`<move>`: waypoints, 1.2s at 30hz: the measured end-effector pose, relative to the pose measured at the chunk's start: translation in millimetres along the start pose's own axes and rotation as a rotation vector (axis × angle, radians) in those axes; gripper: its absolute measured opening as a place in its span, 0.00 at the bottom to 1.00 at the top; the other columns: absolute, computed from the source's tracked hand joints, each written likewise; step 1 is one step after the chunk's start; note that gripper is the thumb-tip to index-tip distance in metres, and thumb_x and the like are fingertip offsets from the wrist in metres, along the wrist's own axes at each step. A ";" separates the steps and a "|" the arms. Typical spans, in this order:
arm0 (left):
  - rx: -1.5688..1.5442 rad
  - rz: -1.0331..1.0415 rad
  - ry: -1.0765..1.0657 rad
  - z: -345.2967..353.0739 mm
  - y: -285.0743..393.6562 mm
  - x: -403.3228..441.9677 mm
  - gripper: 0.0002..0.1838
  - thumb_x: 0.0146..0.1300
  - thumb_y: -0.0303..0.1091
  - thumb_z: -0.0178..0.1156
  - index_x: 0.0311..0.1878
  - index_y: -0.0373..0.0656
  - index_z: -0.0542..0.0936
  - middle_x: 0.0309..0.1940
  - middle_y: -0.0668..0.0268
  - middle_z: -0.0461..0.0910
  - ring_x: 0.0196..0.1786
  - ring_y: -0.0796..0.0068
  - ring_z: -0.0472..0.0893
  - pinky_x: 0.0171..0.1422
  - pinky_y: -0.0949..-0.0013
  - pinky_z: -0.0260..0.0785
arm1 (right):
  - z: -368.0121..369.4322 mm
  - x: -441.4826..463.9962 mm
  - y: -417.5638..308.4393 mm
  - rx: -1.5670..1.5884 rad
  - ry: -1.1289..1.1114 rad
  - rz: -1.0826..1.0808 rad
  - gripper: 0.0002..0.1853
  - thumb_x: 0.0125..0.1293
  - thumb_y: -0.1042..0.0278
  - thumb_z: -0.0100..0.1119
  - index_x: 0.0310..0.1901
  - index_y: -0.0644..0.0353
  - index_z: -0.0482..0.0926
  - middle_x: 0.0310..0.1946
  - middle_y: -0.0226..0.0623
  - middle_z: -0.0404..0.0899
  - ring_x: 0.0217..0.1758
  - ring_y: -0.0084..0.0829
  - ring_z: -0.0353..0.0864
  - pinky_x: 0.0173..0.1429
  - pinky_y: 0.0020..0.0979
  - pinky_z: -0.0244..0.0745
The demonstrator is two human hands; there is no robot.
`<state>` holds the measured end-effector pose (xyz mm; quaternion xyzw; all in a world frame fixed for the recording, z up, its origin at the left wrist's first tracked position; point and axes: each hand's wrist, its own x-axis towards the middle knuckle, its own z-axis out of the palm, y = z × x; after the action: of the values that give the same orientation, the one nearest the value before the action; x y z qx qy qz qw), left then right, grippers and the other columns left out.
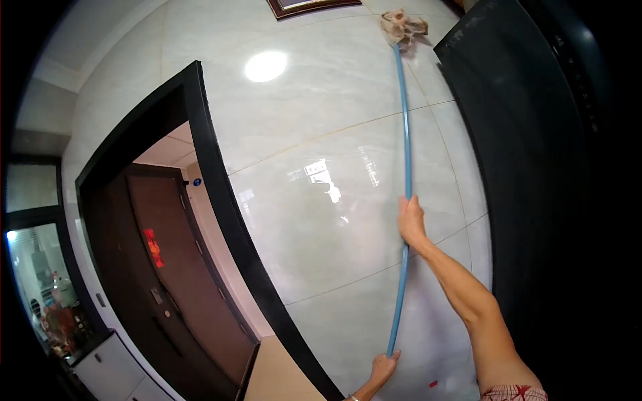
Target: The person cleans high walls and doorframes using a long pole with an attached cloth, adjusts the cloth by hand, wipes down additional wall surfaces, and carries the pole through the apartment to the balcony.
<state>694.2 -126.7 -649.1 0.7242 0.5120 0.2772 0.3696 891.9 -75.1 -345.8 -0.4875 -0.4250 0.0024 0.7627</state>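
A mop with a long blue pole [406, 134] stands nearly upright against the glossy white tiled wall. Its brownish rag head [402, 28] rests high on the wall, near the top of the view. My right hand [412, 220] is wrapped round the pole at about its middle, with the arm stretched upward. Lower down, my left hand [384, 366] grips the bottom end of the pole. The rag bunches up at the pole's tip, so how it is fixed there is hidden.
A large dark panel [535, 147] stands close on the right. A picture frame [314, 8] hangs at the top. On the left, a black door frame [221, 174] surrounds an opening with a brown door [184, 247]. A white cabinet [117, 371] and a window [43, 267] lie further left.
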 end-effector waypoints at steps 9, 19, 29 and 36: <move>-0.135 0.093 0.187 2.3 -117.6 -14.3 0.24 0.59 0.47 0.52 0.16 0.36 0.73 0.09 0.64 0.68 0.13 0.69 0.66 0.18 0.64 0.55 | 90.3 -107.6 -46.6 0.037 -0.318 -0.110 0.15 0.65 0.62 0.42 0.39 0.68 0.58 0.29 0.66 0.72 0.36 0.63 0.72 0.38 0.53 0.65; -0.683 -0.162 0.145 -42.1 -69.3 -21.3 0.21 0.58 0.42 0.57 0.15 0.42 0.67 0.09 0.68 0.64 0.12 0.72 0.67 0.18 0.67 0.59 | 161.7 -123.8 -83.0 0.042 -0.451 -0.244 0.14 0.65 0.63 0.41 0.38 0.68 0.56 0.27 0.66 0.72 0.34 0.63 0.72 0.38 0.53 0.67; -0.887 -0.015 -0.010 -143.3 38.7 5.4 0.19 0.59 0.39 0.56 0.16 0.44 0.64 0.10 0.70 0.62 0.11 0.79 0.61 0.16 0.72 0.55 | 224.3 -43.9 -201.5 -0.053 -0.326 -0.422 0.15 0.65 0.61 0.41 0.39 0.68 0.61 0.31 0.63 0.75 0.39 0.59 0.75 0.42 0.50 0.70; -0.597 -0.058 0.055 -21.2 -86.1 -20.8 0.20 0.57 0.43 0.56 0.15 0.40 0.70 0.09 0.66 0.67 0.11 0.73 0.67 0.16 0.68 0.58 | 165.8 -134.0 -80.5 0.016 -0.449 -0.335 0.17 0.66 0.58 0.43 0.36 0.67 0.59 0.24 0.64 0.72 0.31 0.63 0.72 0.34 0.54 0.66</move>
<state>624.8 -123.6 -707.9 0.5610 0.4380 0.4242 0.5599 665.3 -50.4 -345.3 -0.3916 -0.6580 -0.0123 0.6431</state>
